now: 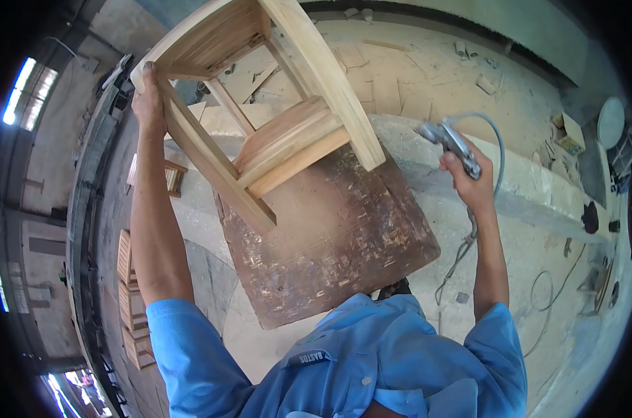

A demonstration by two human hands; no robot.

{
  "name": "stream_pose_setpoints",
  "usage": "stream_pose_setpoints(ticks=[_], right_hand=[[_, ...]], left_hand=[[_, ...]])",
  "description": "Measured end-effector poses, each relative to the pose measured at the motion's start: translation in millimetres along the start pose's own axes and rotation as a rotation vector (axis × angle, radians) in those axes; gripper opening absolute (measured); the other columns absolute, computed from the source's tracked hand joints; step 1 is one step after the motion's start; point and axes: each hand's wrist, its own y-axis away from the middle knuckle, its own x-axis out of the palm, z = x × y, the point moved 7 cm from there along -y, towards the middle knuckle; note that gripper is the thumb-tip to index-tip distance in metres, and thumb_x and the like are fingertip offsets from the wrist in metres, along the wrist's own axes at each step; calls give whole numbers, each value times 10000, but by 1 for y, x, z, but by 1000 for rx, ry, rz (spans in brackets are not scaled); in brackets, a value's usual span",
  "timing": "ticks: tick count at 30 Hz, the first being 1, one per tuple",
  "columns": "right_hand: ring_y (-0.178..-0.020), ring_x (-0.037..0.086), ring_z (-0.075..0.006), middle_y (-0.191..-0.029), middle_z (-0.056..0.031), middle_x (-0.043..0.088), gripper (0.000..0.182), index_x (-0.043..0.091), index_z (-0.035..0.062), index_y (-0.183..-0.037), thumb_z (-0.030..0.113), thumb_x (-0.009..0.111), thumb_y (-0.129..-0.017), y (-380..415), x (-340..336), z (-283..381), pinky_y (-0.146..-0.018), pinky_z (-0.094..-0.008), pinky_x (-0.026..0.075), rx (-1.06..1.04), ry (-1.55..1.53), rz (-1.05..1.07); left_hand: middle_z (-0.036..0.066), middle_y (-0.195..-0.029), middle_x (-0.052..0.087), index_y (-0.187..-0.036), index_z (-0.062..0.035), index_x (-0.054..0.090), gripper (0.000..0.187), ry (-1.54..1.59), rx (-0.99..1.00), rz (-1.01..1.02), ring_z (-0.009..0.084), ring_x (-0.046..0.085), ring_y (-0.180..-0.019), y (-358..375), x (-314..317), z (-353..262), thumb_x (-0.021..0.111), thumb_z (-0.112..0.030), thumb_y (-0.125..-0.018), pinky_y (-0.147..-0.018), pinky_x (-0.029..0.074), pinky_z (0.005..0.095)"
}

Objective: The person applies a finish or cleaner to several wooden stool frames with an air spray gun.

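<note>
A bare wooden chair [291, 136] is tilted on a worn brown board [344, 251], its seat and legs angled toward me. My left hand [149, 104] grips the frame at the chair's upper left corner, fingers wrapped round the wood. Off to the right of the chair, my right hand [474, 182] is closed round a silver metal air gun [456, 146], its nozzle end slightly blurred and pointing left toward the chair. A grey-blue hose [498, 143] loops beside that hand. The air gun is apart from the chair.
Behind the board runs a low concrete ledge [539, 188], with a dusty floor strewn with wood scraps [392, 47] beyond it. Slatted wooden pieces [131, 306] stand at the left. A carton [568, 134] lies at far right. A cable [455, 261] hangs below my right hand.
</note>
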Motion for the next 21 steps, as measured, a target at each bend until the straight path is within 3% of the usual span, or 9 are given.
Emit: stream_pose_setpoints(ticks=[6,11,15,21], right_hand=[[-796,638,-72,-917,-87,723,411,634,25,-1236,174,714,-861,-124,45,5,-714,-233,506,-195,-10,55],[-845,714,-225,-960,-140,729,473,656,77,-1216,354,723,-839,-195,74,-27,-758,-322,542,-244,47,23],[-896,698,-311,-977,-147,718,454,669,106,-1193,374,723,-831,-200,73,-73,-777,-377,541,-159,122,79],[-882,688,-324,-959,-112,722,438,678,150,-1180,405,720,-826,-152,47,-129,-761,-406,534,-21,264,154]], left_hand=[[125,-1000,629,-1168,77,604,870,60,-34,102,208,615,-859,0,21,5,605,-710,-797,-759,499,339],[123,-1038,628,-1219,55,587,877,-14,-77,94,207,606,-906,8,35,0,569,-725,-818,-814,486,345],[111,-1089,613,-1263,35,568,828,-39,-35,112,193,583,-969,18,48,-10,518,-695,-875,-863,466,328],[168,-1106,622,-1258,70,568,907,-223,36,40,226,597,-974,0,52,-5,498,-739,-853,-872,472,349]])
